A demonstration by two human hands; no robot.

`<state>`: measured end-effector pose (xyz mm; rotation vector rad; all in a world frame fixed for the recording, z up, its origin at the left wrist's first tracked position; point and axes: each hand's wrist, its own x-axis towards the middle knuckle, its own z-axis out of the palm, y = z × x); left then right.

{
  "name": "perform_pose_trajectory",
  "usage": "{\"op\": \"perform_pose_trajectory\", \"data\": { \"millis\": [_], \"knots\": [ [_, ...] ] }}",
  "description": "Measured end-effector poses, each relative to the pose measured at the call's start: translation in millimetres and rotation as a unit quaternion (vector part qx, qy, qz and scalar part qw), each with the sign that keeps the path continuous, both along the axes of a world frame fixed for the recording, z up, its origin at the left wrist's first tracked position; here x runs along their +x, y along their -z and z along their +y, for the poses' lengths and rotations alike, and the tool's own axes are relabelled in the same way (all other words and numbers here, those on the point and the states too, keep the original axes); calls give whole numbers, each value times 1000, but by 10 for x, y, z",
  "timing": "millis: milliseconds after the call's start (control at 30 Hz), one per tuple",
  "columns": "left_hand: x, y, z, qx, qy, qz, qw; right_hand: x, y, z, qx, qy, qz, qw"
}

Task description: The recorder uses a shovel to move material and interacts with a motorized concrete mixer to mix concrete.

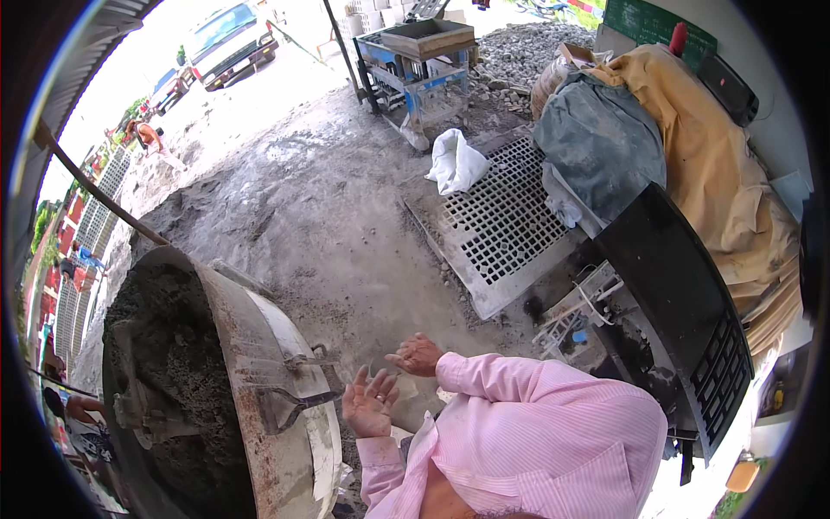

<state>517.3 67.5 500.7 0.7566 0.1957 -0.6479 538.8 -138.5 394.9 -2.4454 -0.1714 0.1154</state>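
Note:
My left hand (370, 405) is held palm up, its fingers apart and nothing in it. It is just right of a metal bracket (298, 405) on the outside of a large mixer drum (270, 363); I cannot tell whether they touch. Beyond it, my right hand (417, 355) reaches leftward over the dusty ground with loosely bent fingers, and no object shows in it. Pink striped sleeves cover both arms. Inside the drum, dark, damp-looking mix (194, 372) lies around a mixing blade (138, 398).
A pale grid panel (510, 208) lies on the ground ahead, with a white sack (456, 162) on its edge. On the right are a black slotted panel (683, 303) and tarp-covered goods (692, 156). A blue-framed machine (424, 78) and gravel (523, 56) stand further off.

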Motion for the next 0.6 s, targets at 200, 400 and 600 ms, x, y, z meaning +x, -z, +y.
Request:
{"op": "perform_pose_trajectory", "data": {
  "millis": [200,400,600],
  "knots": [
    [-72,-768,914,336,-312,-283,842,-951,1890,-1407,-73,288,341,892],
    [-482,-1387,1762,506,-589,-217,591,-2079,1621,-1891,5,398,407,822],
    [-492,-1076,2478,685,-561,-303,353,-2006,1318,-1765,-45,341,435,832]
  ]
}}
